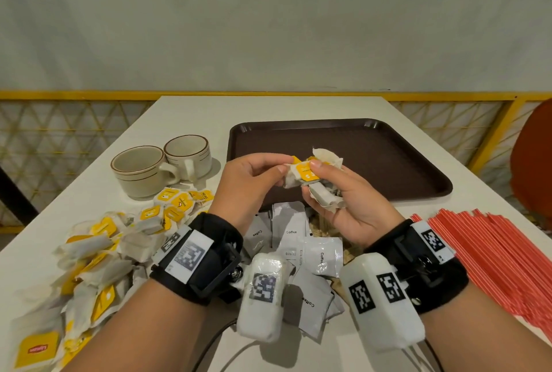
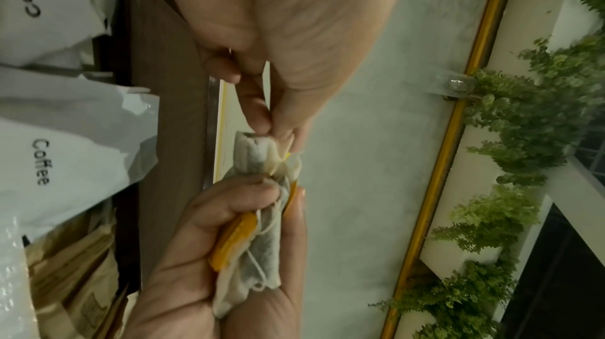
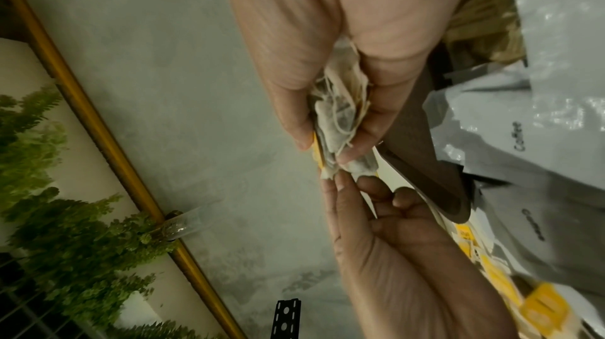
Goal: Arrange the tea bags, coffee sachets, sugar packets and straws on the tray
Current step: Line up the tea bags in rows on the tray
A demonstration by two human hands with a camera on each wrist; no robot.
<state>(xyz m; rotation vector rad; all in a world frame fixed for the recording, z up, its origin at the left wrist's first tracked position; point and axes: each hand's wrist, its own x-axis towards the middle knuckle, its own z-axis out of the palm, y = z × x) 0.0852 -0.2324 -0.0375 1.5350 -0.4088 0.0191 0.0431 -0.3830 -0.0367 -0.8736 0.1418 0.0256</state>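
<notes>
Both hands are raised over the near edge of the dark brown tray (image 1: 388,162), whose surface is bare. My right hand (image 1: 324,188) grips a small bundle of tea bags (image 1: 307,176) with yellow tags; its thumb presses on the top tag. My left hand (image 1: 282,166) pinches the end of one bag in that bundle (image 2: 253,153). In the right wrist view the bundle (image 3: 340,117) sits between thumb and fingers. A loose pile of tea bags (image 1: 98,252) lies at the left. Coffee sachets (image 1: 291,231) and brown sugar packets (image 1: 318,226) lie under my wrists. Red straws (image 1: 493,252) lie at the right.
Two cream cups (image 1: 143,171) (image 1: 188,156) stand left of the tray. The white table (image 1: 194,114) ends at a yellow railing (image 1: 74,95) at the back. A red chair back (image 1: 534,162) is at the far right edge.
</notes>
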